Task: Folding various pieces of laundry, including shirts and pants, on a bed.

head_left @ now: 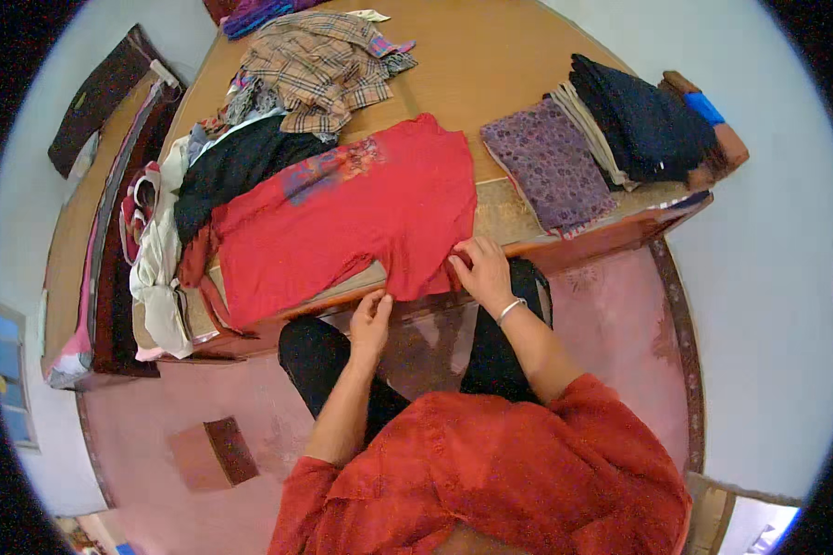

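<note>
Fingers [379, 299] of the left hand [369, 326] and right hand [484, 275] pinch the near edge of a red printed T-shirt [342, 227], spread across the wooden platform [491, 60]. A black garment [236, 166] and checked garment [310, 60] crowd its far side; folded floral cloth [548, 162] lies right. Both forearms reach forward.

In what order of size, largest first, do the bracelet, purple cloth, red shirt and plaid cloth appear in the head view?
1. Red shirt
2. Plaid cloth, crumpled
3. Purple cloth, folded
4. Bracelet, by far the smallest
</note>
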Tool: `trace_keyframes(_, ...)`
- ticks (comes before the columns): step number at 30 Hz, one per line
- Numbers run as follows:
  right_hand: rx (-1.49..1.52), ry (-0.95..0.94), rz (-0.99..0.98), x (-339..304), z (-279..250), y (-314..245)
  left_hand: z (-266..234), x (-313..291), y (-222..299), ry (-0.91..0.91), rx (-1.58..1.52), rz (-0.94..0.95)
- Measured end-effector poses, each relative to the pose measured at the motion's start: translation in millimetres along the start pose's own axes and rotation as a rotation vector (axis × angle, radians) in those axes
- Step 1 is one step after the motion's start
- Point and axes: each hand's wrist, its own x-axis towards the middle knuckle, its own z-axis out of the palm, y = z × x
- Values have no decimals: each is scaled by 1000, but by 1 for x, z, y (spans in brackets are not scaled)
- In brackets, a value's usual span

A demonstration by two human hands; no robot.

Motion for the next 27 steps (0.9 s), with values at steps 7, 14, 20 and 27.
trace_keyframes(7, 75, -192, 373, -6, -11, 3, 33, 16, 7, -10, -479, -454)
trace_keyframes(14, -134, -435, 435, -4, -11, 0, 40, 11, 32, -131, -728, -536)
trace_keyframes(20, 288, -534, 614, -13, -5, 3, 35, 10, 45, -161, -889, -603)
trace_keyframes(27, 1743, -479, 1143, -17, -10, -1, 38, 4, 41, -306, -985, -596)
